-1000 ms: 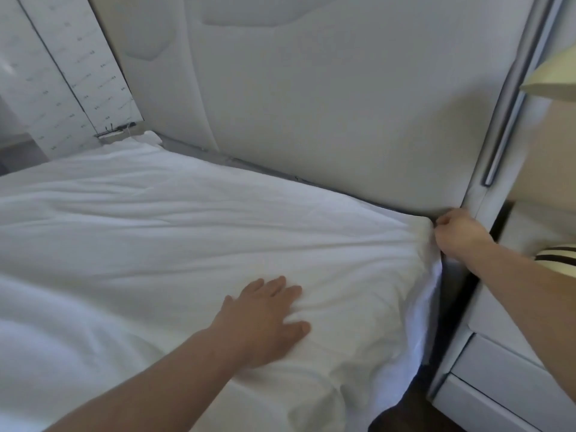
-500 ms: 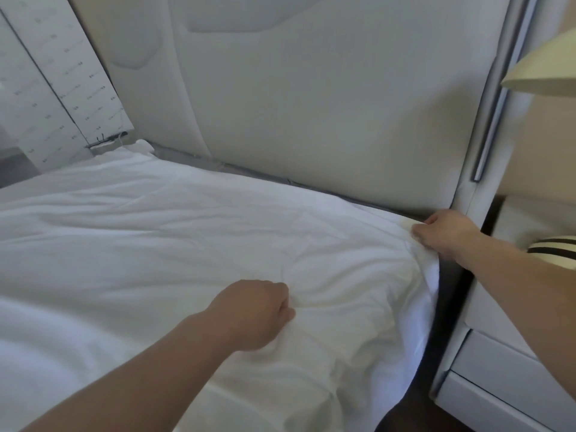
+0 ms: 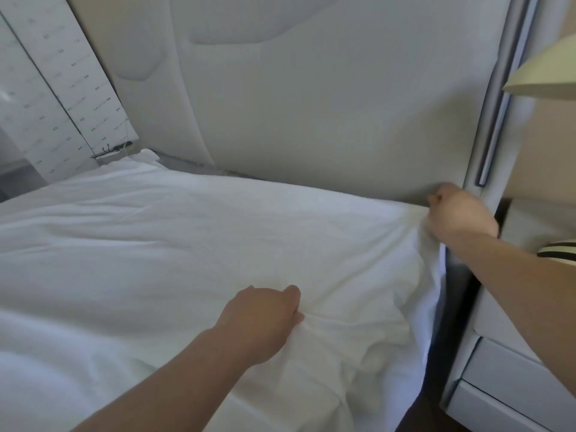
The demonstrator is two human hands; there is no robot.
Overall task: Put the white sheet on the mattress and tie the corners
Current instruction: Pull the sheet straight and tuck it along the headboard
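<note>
Hands: two, left hand (image 3: 261,322), right hand (image 3: 458,213), both gripping one white sheet (image 3: 174,232).

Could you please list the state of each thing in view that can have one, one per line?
white sheet: spread over the bed, wrinkled, its near corner hanging loose at the side.
left hand: closed, bunching the sheet on top.
right hand: closed, gripping the sheet's edge at the head corner.
headboard: upright behind the bed.
nightstand drawer: shut.
</note>
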